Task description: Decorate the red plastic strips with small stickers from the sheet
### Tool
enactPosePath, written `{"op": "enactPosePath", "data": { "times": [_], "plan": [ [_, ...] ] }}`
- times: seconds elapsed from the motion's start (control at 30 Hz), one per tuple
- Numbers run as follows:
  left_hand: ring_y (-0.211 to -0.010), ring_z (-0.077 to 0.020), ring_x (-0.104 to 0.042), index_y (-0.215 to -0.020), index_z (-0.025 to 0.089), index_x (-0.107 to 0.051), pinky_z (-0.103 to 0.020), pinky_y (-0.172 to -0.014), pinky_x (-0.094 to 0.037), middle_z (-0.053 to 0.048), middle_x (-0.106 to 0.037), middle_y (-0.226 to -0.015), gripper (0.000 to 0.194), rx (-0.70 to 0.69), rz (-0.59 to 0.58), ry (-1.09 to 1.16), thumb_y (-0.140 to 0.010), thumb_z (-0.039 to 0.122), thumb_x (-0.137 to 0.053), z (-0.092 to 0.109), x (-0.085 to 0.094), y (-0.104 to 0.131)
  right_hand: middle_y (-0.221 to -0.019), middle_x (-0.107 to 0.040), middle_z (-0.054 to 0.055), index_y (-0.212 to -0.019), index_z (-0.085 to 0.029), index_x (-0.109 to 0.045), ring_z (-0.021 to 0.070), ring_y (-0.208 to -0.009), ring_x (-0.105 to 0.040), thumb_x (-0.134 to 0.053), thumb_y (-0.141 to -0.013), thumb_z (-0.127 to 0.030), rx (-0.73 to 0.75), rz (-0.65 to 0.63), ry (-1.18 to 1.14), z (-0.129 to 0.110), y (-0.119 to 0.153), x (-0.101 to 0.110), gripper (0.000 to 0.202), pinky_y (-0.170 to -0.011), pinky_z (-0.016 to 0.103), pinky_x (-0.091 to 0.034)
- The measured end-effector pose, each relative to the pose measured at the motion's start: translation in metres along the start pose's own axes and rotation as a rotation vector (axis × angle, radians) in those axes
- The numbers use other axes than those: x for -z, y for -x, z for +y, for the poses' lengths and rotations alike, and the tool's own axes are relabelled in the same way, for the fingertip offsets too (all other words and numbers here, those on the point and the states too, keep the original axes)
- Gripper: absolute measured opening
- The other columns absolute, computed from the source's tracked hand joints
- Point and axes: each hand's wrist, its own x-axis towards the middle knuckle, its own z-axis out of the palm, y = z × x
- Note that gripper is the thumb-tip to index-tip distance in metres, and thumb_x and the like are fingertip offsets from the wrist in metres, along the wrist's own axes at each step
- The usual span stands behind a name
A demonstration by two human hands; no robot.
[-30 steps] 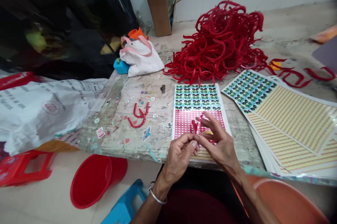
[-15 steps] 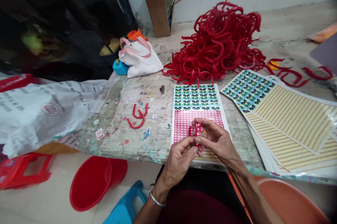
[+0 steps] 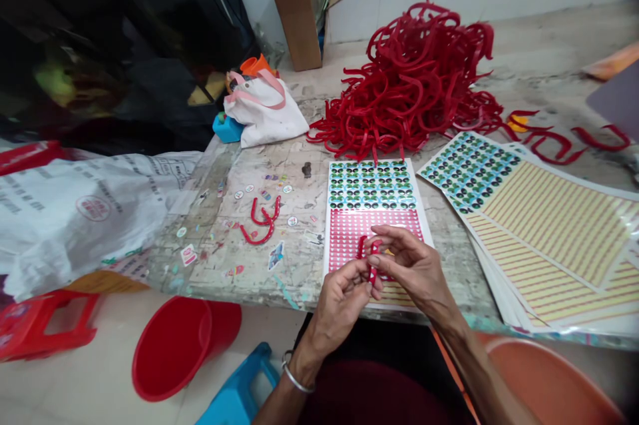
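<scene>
Both my hands meet over the near end of a sticker sheet (image 3: 370, 186), which has green-and-blue round prints above red rows with white dots. Between them is a curved red plastic strip (image 3: 373, 270) with white spots along its face. My left hand (image 3: 343, 293) pinches its lower end between thumb and fingers. My right hand (image 3: 410, 266) has its thumb and fingertips on the strip higher up. Fingers hide part of the strip. To the left, a few similar spotted red strips (image 3: 259, 238) lie on the table (image 3: 210, 272).
A large heap of plain red strips (image 3: 414, 92) stands at the back. More printed sheets (image 3: 559, 218) overlap at the right. A white bag (image 3: 274, 118) and a cardboard box (image 3: 299, 28) are behind. Below the table edge are a red bucket (image 3: 174, 345) and a blue stool (image 3: 239, 392).
The strip has turned slightly between my fingers, so its white spots show more. My right fingertips have shifted a little along it; my left hand stays almost still.
</scene>
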Motion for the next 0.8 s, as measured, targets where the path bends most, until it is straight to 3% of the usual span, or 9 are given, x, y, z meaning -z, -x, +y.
{"op": "enactPosePath", "data": {
  "times": [0.17, 0.3, 0.43, 0.57, 0.67, 0.73, 0.8],
  "plan": [
    [-0.071, -0.012, -0.052, -0.089, 0.013, -0.059, -0.025, -0.071, -0.041, -0.003, -0.058, -0.076, 0.012, 0.015, -0.02, 0.007, -0.083, 0.013, -0.049, -0.005, -0.001, 0.0, -0.076, -0.067, 0.0, -0.093, -0.02, -0.064, 0.0095, -0.066, -0.062, -0.069, -0.073, -0.025, -0.028, 0.088, 0.086, 0.0, 0.0, 0.002, 0.021, -0.059, 0.018, -0.05],
    [-0.072, -0.012, -0.053, -0.089, 0.013, -0.059, -0.024, -0.071, -0.041, -0.003, -0.059, -0.078, 0.013, 0.016, -0.031, -0.015, -0.083, 0.014, -0.048, -0.005, -0.001, 0.002, -0.072, -0.067, 0.001, -0.09, -0.018, -0.063, 0.011, -0.06, -0.061, -0.066, -0.076, -0.032, -0.071, 0.089, 0.106, -0.002, -0.003, 0.003, 0.019, -0.051, 0.019, -0.049],
    [-0.073, -0.013, -0.054, -0.086, 0.014, -0.059, -0.025, -0.072, -0.042, -0.003, -0.059, -0.077, 0.015, -0.019, 0.051, -0.205, -0.084, 0.015, -0.044, -0.005, 0.007, 0.004, -0.087, -0.069, 0.006, -0.1, -0.018, -0.062, 0.017, -0.074, -0.065, -0.064, -0.076, -0.037, -0.131, 0.055, 0.118, 0.003, -0.008, 0.006, 0.03, -0.068, 0.029, -0.055],
    [-0.087, -0.0172, -0.055, -0.097, 0.016, -0.059, -0.03, -0.081, -0.043, -0.006, -0.059, -0.09, 0.022, -0.161, 0.291, -0.579, -0.084, 0.014, -0.041, -0.01, 0.042, -0.001, -0.101, -0.066, 0.009, -0.101, -0.019, -0.062, 0.0226, -0.092, -0.063, -0.064, -0.075, -0.041, -0.149, 0.043, 0.209, 0.019, -0.012, 0.011, 0.035, -0.081, 0.036, -0.052],
    [-0.093, -0.02, -0.053, -0.099, 0.015, -0.059, -0.035, -0.086, -0.043, -0.009, -0.056, -0.098, 0.025, -0.26, 0.46, -0.823, -0.082, 0.012, -0.04, -0.014, 0.084, -0.005, -0.096, -0.068, 0.009, -0.097, -0.018, -0.063, 0.0228, -0.088, -0.063, -0.061, -0.077, -0.043, -0.161, -0.014, 0.279, 0.029, -0.011, 0.011, 0.033, -0.077, 0.035, -0.052],
    [-0.1, -0.0226, -0.051, -0.098, 0.014, -0.058, -0.04, -0.091, -0.041, -0.011, -0.052, -0.105, 0.027, -0.298, 0.64, -0.94, -0.08, 0.01, -0.04, -0.015, 0.111, -0.008, -0.089, -0.068, 0.008, -0.094, -0.017, -0.065, 0.0221, -0.083, -0.064, -0.058, -0.078, -0.044, -0.146, -0.065, 0.323, 0.03, -0.013, 0.009, 0.032, -0.072, 0.033, -0.052],
    [-0.11, -0.0256, -0.046, -0.104, 0.015, -0.056, -0.045, -0.096, -0.036, -0.012, -0.046, -0.116, 0.029, -0.349, 0.762, -1.025, -0.08, 0.011, -0.041, -0.012, 0.129, -0.01, -0.084, -0.068, 0.007, -0.092, -0.017, -0.066, 0.021, -0.077, -0.063, -0.058, -0.078, -0.043, -0.081, -0.082, 0.384, 0.026, -0.021, 0.008, 0.03, -0.067, 0.032, -0.051]
  ]
}}
